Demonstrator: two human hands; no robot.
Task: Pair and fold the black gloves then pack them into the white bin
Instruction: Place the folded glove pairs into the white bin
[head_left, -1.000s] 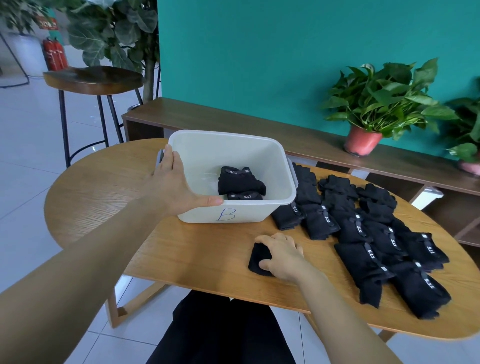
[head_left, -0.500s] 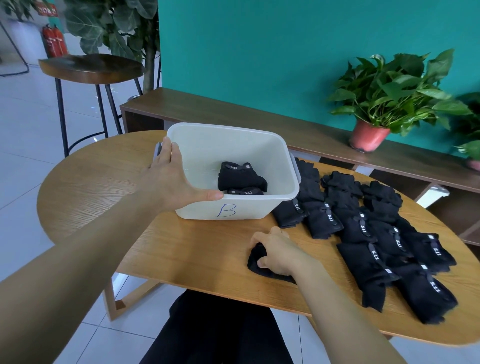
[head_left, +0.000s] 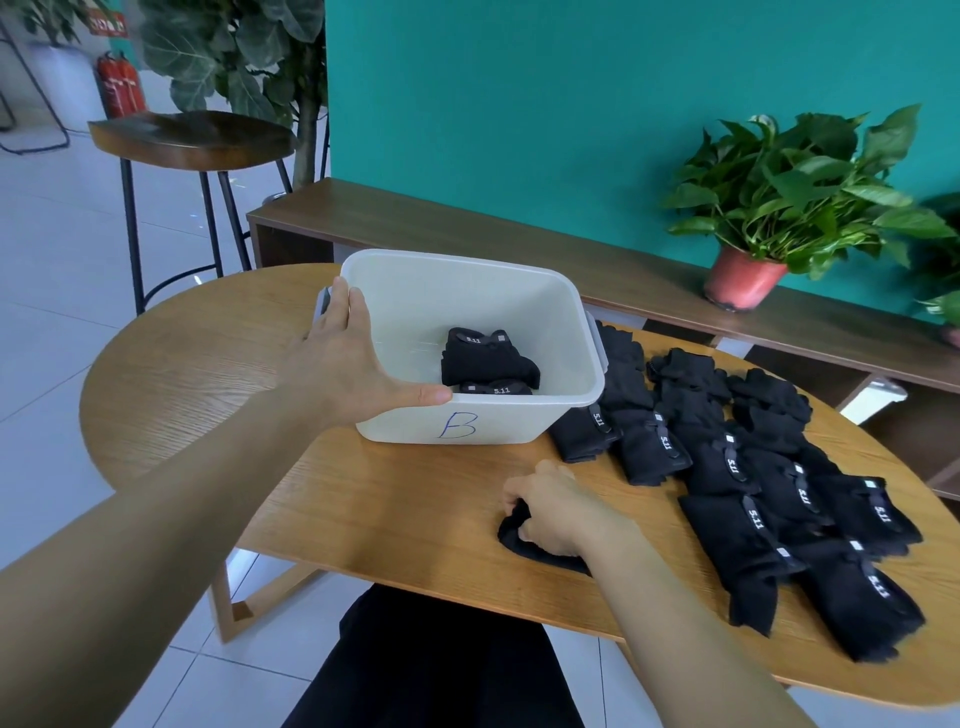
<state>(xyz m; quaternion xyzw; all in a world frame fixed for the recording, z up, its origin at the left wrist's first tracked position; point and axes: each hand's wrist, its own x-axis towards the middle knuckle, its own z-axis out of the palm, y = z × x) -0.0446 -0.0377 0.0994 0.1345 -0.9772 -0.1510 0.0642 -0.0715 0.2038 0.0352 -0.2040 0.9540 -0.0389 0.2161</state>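
A white bin (head_left: 545, 306) marked "B" stands on the round wooden table (head_left: 218, 374). Folded black gloves (head_left: 485, 358) lie inside it. My left hand (head_left: 353, 364) holds the bin's near left corner, thumb along the front rim and fingers over the left rim. In front of the bin my right hand (head_left: 556, 512) grips a folded black glove pair (head_left: 514, 535) that lies on the table near the front edge. Several more black gloves (head_left: 737, 467) lie in rows to the right of the bin.
A wooden stool (head_left: 192, 140) stands behind the table at the left. A low wooden bench (head_left: 467, 234) runs along the teal wall, bearing a potted plant (head_left: 753, 275). My dark-clad legs (head_left: 436, 665) are below the table's front edge.
My right fingers have curled tighter round the folded glove pair, bunching it up. My left hand stays on the bin. The camera has shifted slightly.
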